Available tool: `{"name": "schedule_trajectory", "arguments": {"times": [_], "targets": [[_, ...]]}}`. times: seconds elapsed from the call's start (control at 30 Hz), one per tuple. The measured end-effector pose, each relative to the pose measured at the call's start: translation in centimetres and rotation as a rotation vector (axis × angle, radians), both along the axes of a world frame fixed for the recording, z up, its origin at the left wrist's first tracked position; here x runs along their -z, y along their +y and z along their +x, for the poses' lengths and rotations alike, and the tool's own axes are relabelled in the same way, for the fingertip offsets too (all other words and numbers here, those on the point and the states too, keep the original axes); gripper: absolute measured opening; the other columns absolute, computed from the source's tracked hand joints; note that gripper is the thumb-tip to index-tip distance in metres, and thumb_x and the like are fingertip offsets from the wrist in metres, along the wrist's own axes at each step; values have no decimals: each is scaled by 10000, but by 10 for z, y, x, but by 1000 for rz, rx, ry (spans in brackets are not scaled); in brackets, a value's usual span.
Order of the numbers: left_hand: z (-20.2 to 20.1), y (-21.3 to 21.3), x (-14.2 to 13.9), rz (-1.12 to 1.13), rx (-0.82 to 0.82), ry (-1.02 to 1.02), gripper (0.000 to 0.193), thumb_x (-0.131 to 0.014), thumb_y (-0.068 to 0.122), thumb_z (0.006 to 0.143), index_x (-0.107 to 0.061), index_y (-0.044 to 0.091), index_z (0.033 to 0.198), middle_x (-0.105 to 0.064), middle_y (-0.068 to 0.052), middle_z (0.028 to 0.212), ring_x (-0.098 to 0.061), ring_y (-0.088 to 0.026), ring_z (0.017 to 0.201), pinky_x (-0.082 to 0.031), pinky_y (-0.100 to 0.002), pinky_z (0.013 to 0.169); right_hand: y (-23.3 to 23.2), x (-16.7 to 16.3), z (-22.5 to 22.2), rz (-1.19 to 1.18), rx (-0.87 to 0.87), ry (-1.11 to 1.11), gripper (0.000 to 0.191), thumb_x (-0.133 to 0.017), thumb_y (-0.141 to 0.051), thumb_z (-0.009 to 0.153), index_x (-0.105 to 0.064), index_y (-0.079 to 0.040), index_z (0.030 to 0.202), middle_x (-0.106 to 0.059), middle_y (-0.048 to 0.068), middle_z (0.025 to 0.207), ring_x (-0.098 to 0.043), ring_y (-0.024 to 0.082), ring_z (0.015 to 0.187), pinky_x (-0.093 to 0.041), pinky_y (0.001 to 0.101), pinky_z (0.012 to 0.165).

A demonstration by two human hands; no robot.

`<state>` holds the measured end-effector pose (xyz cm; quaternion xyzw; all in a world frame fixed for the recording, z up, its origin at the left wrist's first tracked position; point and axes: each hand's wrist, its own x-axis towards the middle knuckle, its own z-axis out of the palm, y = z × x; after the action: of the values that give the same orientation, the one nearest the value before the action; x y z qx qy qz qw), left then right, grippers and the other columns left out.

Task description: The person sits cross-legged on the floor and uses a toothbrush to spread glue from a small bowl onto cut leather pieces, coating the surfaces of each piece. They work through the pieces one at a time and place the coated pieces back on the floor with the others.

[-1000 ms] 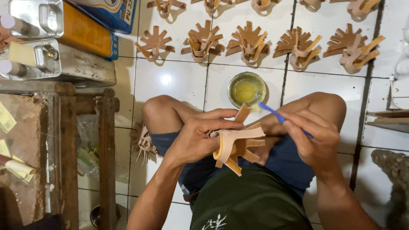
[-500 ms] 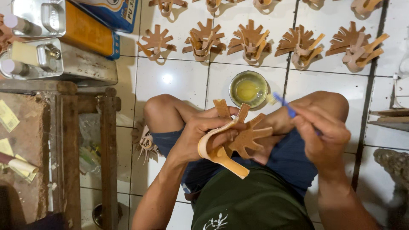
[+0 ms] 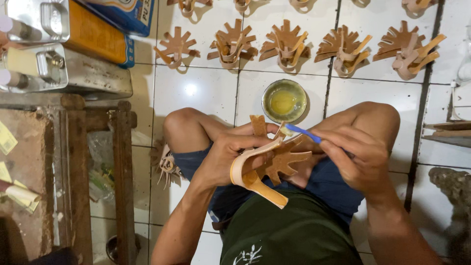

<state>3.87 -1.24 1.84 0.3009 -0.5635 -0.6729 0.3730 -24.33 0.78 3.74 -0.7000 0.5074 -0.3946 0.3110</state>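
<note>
My left hand (image 3: 230, 154) grips a tan leather sandal upper (image 3: 267, 164) with fanned brown tabs and a looped strap, held over my lap. In my right hand (image 3: 355, 157) is a small brush with a blue handle (image 3: 303, 132); its tip touches the upper edge of the leather piece. A small round bowl of yellow glue (image 3: 284, 100) sits on the white tile floor just beyond my knees.
A row of several finished brown leather uppers (image 3: 287, 44) lies on the tiles at the far side. Metal cans (image 3: 44, 64) and a blue-orange tin (image 3: 122, 14) stand at the upper left. A wooden stool frame (image 3: 73, 162) is at left, more leather pieces (image 3: 164, 162) beside my left thigh.
My left hand has turned the leather piece so its strap loop faces me. The brush has moved from beside the piece onto its top edge.
</note>
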Motion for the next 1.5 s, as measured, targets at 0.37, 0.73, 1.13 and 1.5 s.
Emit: {"name": "schedule_trajectory", "arguments": {"times": [0.37, 0.73, 1.13, 1.5], "targets": [[0, 0, -2, -30, -11, -71, 309, -710, -27, 909, -736, -11, 1217, -665, -137, 1359, -682, -170, 1092, -594, -275, 882, -6, 12, -6, -12, -35, 44, 197, -634, 57, 929, -729, 58, 1101, -722, 118, 906, -672, 146, 757, -512, 261, 649], [-1, 6, 7, 104, -67, 177, 252, -592, 40, 1031, -749, -46, 1208, -673, -127, 1306, -570, -62, 863, -483, -231, 790, 11, 9, -11, 86, 188, -185, 159, -619, 54, 977, -716, 63, 1102, -709, 113, 912, -635, 124, 730, -483, 235, 651], [-6, 5, 6, 174, -79, 189, 301, -516, -33, 934, -741, -67, 1131, -692, -111, 1254, -538, -55, 784, -455, -224, 722, 4, -10, 3, -12, 107, -26, 171, -657, 43, 957, -726, 31, 1114, -702, 88, 918, -650, 125, 768, -485, 227, 667], [-18, 12, 13, 50, -261, 172, 265, -555, -35, 931, -746, -61, 1112, -687, -114, 1335, -631, -109, 928, -519, -251, 838, 1, 51, 6, 398, 174, -1041, 242, -709, -18, 935, -755, 59, 1160, -704, 60, 836, -629, 73, 679, -499, 193, 642]]}}
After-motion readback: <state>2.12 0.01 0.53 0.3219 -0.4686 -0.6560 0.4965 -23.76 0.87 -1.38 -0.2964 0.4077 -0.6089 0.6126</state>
